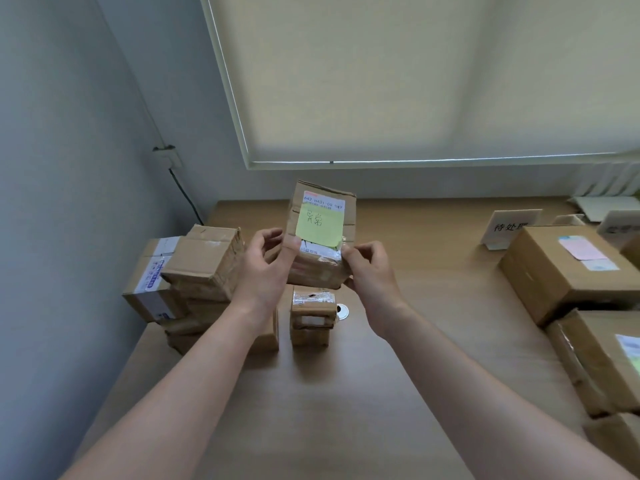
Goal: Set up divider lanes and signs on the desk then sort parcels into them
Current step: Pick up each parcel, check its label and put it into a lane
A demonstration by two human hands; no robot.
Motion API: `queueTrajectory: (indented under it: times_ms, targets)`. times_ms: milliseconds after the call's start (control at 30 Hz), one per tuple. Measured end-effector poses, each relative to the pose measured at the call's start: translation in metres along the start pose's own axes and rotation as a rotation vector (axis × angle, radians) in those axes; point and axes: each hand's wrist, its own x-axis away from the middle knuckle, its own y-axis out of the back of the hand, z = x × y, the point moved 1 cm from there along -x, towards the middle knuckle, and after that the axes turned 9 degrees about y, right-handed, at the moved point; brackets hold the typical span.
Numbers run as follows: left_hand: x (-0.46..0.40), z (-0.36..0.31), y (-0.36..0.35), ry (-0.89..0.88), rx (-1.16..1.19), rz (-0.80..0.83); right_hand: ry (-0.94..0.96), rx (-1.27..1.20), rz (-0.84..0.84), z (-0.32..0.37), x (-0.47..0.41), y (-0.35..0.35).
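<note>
Both hands hold a small cardboard parcel up above the wooden desk, tilted toward me. A yellow-green sticky note with handwriting covers its shipping label. My left hand grips the parcel's left side, thumb on the front. My right hand pinches its lower right corner. A pile of unsorted parcels lies at the left. A small taped parcel stands on the desk under the held one. A white sign stands at the back right.
Larger parcels with coloured notes lie along the right side, behind and beside the sign; a second sign is partly seen at the far right. A round cable hole sits mid-desk. A wall and a closed window blind lie behind the desk.
</note>
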Motion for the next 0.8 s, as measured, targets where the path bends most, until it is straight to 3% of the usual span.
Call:
queueTrajectory:
  times_ms: [233,333,533,800]
  targets:
    - [0.023,-0.006,-0.003,-0.070,-0.041,0.058,0.136,0.007,-0.021,0.004,0.018,0.014]
    - [0.038,-0.009,-0.008,-0.168,-0.179,0.060,0.287,0.177,-0.004,0.005,0.029,0.019]
    - [0.073,-0.019,-0.017,-0.449,-0.494,-0.087,0.520,0.510,-0.025,0.024,0.077,0.036]
    - [0.143,-0.018,-0.034,-0.682,-0.374,0.232,0.680,0.716,-0.220,0.042,0.177,0.083]
